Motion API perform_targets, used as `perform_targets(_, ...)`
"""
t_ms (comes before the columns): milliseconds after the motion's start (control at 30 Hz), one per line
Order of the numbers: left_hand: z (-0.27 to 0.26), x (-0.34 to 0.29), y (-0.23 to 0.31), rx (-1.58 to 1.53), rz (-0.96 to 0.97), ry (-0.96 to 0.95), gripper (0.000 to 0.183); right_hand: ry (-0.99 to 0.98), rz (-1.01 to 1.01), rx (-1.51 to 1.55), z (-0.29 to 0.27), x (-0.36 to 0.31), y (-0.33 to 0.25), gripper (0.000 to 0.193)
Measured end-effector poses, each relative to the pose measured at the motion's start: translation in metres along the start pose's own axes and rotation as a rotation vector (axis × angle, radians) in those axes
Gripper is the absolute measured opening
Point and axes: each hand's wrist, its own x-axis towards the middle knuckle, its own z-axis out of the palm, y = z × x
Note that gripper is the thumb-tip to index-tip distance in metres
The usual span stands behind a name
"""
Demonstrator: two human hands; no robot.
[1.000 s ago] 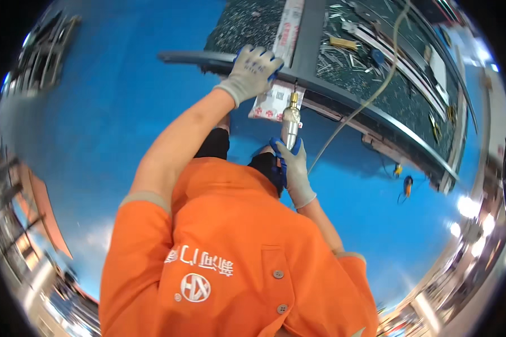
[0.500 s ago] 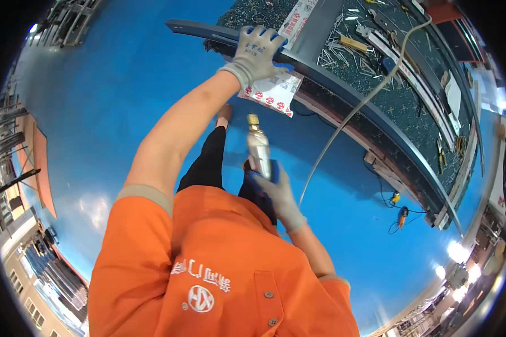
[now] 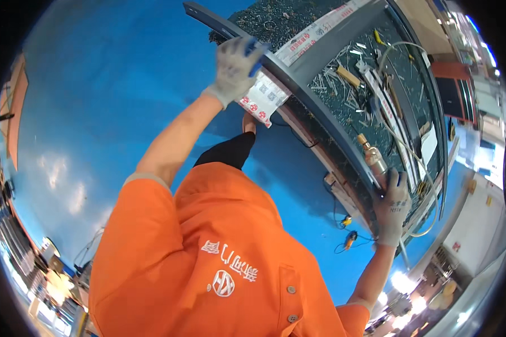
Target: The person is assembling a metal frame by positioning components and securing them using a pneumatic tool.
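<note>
A long dark grey metal frame (image 3: 334,121) lies on the workbench, its near bar running from upper left to lower right. My left hand (image 3: 233,72), in a grey glove with blue palm coating, is closed over this bar near its far left end; its fingers are slightly blurred. Printed white protective film (image 3: 267,95) hangs below the bar beside it. At the bar's right part, my gloved right hand (image 3: 392,209) grips the back end of a silver air screwdriver (image 3: 375,160). The tool's brass nose points up and away over the bench top.
The dark green bench top (image 3: 334,106) carries scattered metal strips, a yellowish block (image 3: 348,76) and long film-wrapped profiles (image 3: 391,104). A pale hose (image 3: 430,182) curves over the right side. Below it, an orange corded tool (image 3: 350,240) hangs near the blue floor (image 3: 298,196).
My right hand has carried the air screwdriver from beside my body up to the bench at right. The view has turned, while my left hand remains at the frame's bar.
</note>
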Motion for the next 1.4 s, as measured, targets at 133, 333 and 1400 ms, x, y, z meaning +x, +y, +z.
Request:
perform_targets(133,-0.010,-0.078,0.036,-0.084,-0.419,-0.064,0.045,-0.091,-0.066,-0.116,0.068,0.059,0.088,0.050)
perform_targets(333,-0.028,-0.101,0.098,-0.155,-0.418,-0.171,0.031,-0.211,-0.146,0.089,0.190,0.093,0.156,0.058)
perform_targets(1400,0.021,0.081,0.057,0.356,-0.954,-0.015,0.062,-0.193,0.258,1.663,0.168,0.227,0.045,0.029)
